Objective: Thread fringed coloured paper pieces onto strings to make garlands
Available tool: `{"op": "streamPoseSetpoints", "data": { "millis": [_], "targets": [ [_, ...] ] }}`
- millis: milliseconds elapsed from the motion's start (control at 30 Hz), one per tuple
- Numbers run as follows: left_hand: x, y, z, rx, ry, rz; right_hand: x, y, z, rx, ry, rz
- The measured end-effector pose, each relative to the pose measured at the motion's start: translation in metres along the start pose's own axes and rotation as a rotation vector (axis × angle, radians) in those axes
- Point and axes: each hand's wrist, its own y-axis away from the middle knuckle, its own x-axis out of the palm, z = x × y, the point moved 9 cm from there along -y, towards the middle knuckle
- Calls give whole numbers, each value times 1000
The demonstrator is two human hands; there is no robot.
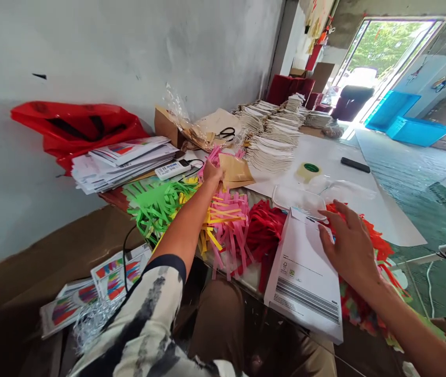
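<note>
My left hand [211, 172] reaches forward over the table and is closed on a bunch of pink paper strips [215, 155]. Below my arm lie piles of cut strips: green [158, 207], yellow and pink [228, 220], and red [264, 233]. My right hand [348, 238] hovers with fingers spread over the right edge of a white paper package [303, 275] with a barcode. Orange strips [376, 246] lie under that hand. A brown paper bag [236, 172] lies just past my left hand.
A stack of printed envelopes [122, 162] and a red plastic bag [77, 128] sit at the left by the wall. A white remote [172, 168], scissors [227, 133], stacks of white paper bags [273, 136], a tape roll [308, 170], a clear plastic tray [299, 201] and a black phone [355, 165] lie further on.
</note>
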Motion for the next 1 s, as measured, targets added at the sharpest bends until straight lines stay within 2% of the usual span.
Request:
{"op": "streamPoseSetpoints", "data": {
  "millis": [100, 167, 233, 333, 400, 467, 567, 667, 767, 867, 1000],
  "targets": [
    [-13, 15, -43, 139, 114, -5, -21, -1, 29, -58, -95, -51],
    [-28, 38, -76, 279, 229, 42, -42, -5, 46, -81, -156, -118],
    [-43, 79, -110, 475, 451, 191, -65, -9, 61, -100, -191, -188],
    [-58, 158, -134, 567, 550, 475, -101, -14, 83, -125, -200, -267],
    [-66, 209, -137, 552, 559, 584, -120, -15, 94, -124, -218, -298],
    [-61, 257, -134, 494, 513, 754, -131, -12, 98, -91, -290, -304],
    [-55, 307, -131, 445, 525, 888, -128, -1, 92, 49, -473, -225],
    [-42, 333, -124, 348, 563, 970, -116, 17, 87, 153, -598, -113],
    [-28, 350, -115, 276, 556, 1024, -112, 32, 88, 162, -607, -55],
    [-21, 363, -111, 313, 506, 1021, -113, 42, 89, 162, -535, -84],
    [-15, 372, -99, 294, 433, 981, -113, 59, 92, 121, -355, -224]
  ]
}}
